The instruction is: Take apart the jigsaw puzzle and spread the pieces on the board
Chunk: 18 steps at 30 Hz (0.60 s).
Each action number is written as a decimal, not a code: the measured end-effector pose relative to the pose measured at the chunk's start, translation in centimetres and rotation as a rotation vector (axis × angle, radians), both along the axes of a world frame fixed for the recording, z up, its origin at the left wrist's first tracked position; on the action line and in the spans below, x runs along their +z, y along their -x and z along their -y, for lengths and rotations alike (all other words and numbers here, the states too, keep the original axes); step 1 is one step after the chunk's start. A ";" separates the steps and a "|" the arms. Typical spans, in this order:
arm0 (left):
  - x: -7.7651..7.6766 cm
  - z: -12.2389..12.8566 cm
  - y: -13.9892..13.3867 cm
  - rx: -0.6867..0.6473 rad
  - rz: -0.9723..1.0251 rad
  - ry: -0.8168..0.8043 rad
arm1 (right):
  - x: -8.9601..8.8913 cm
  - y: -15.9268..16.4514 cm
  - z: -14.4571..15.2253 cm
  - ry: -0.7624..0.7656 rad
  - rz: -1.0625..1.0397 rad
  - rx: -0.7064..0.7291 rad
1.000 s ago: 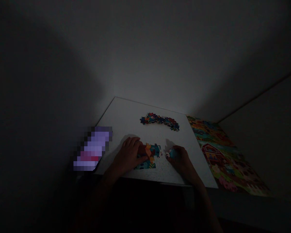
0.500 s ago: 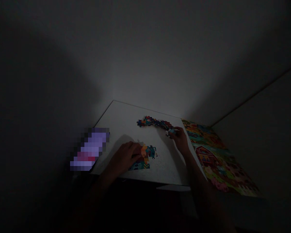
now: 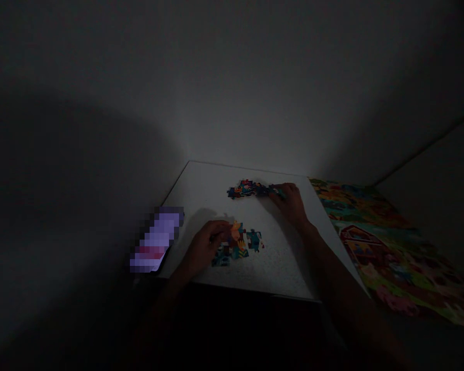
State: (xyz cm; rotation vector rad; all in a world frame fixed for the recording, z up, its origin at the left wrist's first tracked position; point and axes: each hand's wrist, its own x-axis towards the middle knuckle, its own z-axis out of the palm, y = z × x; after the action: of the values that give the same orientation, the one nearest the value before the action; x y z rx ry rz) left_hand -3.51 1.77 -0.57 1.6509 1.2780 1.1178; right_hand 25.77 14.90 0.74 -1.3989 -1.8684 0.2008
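left hand [image 3: 204,247] curls over the left side of the part-joined jigsaw section [image 3: 237,237] low on the counter [image 3: 290,268], likely steadying it, right hand [image 3: 293,205] at the right end of the jigsaw-piece pile [image 3: 247,188], likely set back for room, can't tell if either pinches anything.

The head camera faces forward and down, well above and behind the left hand [image 3: 204,243] and right hand [image 3: 293,205], with the wall [image 3: 247,108] beyond them in view.

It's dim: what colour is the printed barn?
Dark red; the barn shows best in the head view.
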 end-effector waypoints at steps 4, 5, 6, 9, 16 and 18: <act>0.0 -0.3 0.4 0.055 -0.039 0.035 | 0.5 4.1 3.5 0.493 -0.123 0.512; 0.0 -0.3 0.4 0.066 -0.046 0.042 | 0.6 5.2 4.2 0.532 -0.161 0.576; 0.1 -0.4 0.5 0.080 -0.053 0.039 | 0.7 6.1 4.7 0.556 -0.191 0.630; 0.5 -0.3 0.5 0.122 -0.085 0.023 | 0.9 7.6 5.5 0.570 -0.228 0.723; 1.1 0.0 0.3 0.150 -0.090 0.110 | -0.5 6.4 4.2 0.565 -0.294 0.699; 1.2 -0.3 0.2 0.139 -0.086 0.115 | -0.7 6.0 3.7 0.531 -0.308 0.652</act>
State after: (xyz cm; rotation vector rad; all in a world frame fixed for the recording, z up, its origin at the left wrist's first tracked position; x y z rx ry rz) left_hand -3.73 2.03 0.58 1.5582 1.5038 1.0431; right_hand 19.74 11.21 -0.01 -0.9379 -2.0166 1.2360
